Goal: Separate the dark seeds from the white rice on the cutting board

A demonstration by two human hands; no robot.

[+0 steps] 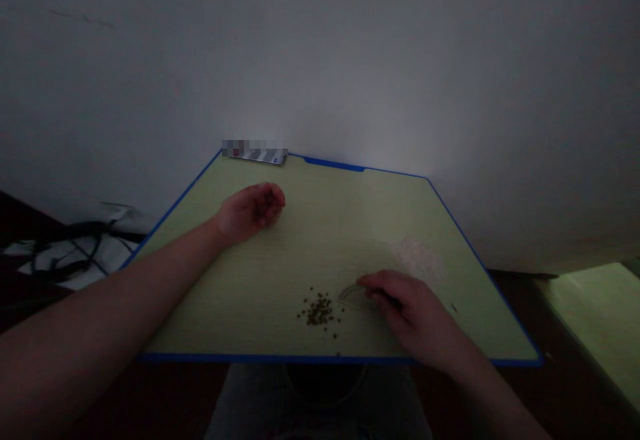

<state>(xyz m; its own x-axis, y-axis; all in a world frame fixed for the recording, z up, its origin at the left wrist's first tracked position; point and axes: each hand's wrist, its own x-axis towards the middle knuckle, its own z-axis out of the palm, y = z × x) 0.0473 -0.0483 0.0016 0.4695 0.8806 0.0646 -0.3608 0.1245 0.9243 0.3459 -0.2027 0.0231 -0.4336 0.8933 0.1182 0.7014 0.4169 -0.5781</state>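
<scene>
Small brown bean-like pieces (319,310) lie in a loose cluster near the table's front edge. To their right, my right hand (403,307) is low over the table, with its thumb and fingertips pinched together. Whatever is between them is too small to make out. A faint curved, striped shape (351,292) shows between its fingertips and the brown pieces, too blurred to name. Behind that hand spreads a patch of pale fine grains (417,257). My left hand (253,212) rests farther back on the left, fingers curled inward; their contents, if any, are hidden in shadow.
The pale table (320,240) has a blue rim and stands against a wall. A flat phone-like object (257,156) lies at its back left corner. Dark cables (75,247) are on the left. Below the front edge, a dark round container (326,387) sits between the legs.
</scene>
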